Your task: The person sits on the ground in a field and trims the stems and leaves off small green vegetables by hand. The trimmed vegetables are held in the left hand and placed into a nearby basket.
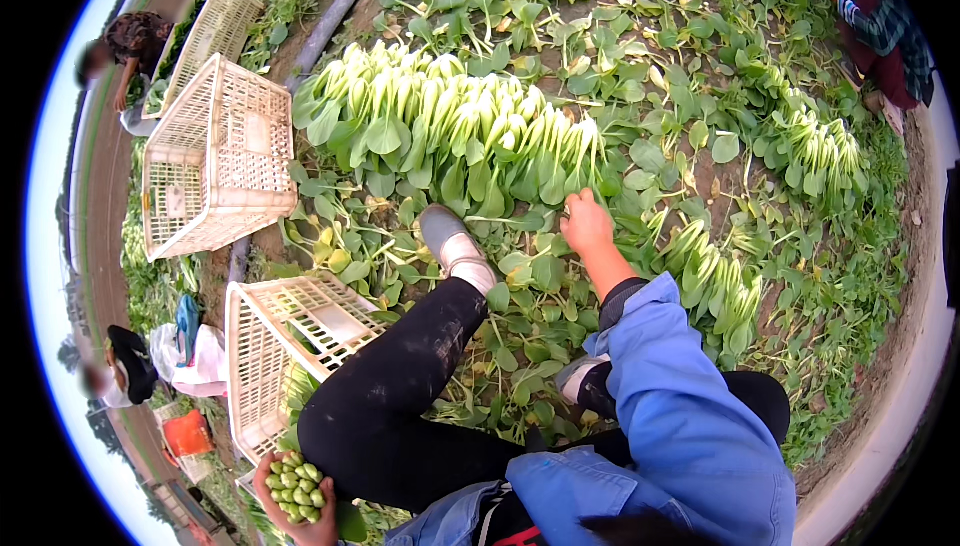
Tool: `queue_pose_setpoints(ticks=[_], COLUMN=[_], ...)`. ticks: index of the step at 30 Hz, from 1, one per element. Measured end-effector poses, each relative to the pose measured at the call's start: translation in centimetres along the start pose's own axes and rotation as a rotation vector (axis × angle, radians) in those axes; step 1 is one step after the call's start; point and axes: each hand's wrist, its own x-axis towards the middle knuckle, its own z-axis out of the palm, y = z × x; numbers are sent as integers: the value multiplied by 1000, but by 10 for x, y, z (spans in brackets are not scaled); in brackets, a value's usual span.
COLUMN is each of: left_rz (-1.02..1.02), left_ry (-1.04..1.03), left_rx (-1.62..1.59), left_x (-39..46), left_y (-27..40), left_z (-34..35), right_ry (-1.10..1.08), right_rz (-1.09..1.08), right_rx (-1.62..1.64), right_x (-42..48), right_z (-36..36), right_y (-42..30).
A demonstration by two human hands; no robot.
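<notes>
My left hand, low at the left beside my knee, grips a bunch of bok choy with its pale green stem ends facing up. My right hand reaches forward with curled fingers to the leaf tips of a long row of bok choy. Whether anything is between those fingers cannot be made out. The row lies on the ground, white stems away from me and leaves towards me. A shorter row of bok choy lies right of my right forearm.
A plastic crate holding greens stands against my left leg. Another crate sits ahead, with a third crate beyond. A grey hose crosses the soil. Co-workers crouch at the far left and upper right, near another bok choy row.
</notes>
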Motion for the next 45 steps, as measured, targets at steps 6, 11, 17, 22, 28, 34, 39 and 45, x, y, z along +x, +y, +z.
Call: queue_pose_setpoints(ticks=[6,11,17,22,28,34,39,45], left_rz=[1,-38,179,135,234,288,406,480], left_ry=[-25,-23,-310,-502,-458,-547,-720,-843], left_rx=[-58,-283,-287,-374,-250,-247,-303,-196], left_x=[-3,-3,33,41,43,49,75,91], left_y=[8,-10,-8,-16,-4,10,-3,12], left_z=[3,-7,-28,-49,-39,-45,-46,-48], right_ry=[34,-83,-1105,-641,-182,-396,-231,-265], right_rz=[-71,-18,-297,-435,-498,-483,-625,-380], right_rx=[34,1075,1540,1240,1109,1200,1028,1278], right_x=[-4,-72,-242,-316,-343,-339,-358,-348], right_z=[-30,-123,-215,-191,-194,-204,-206,-197], right_y=[-4,-92,-246,-319,-324,-290,-299,-308])
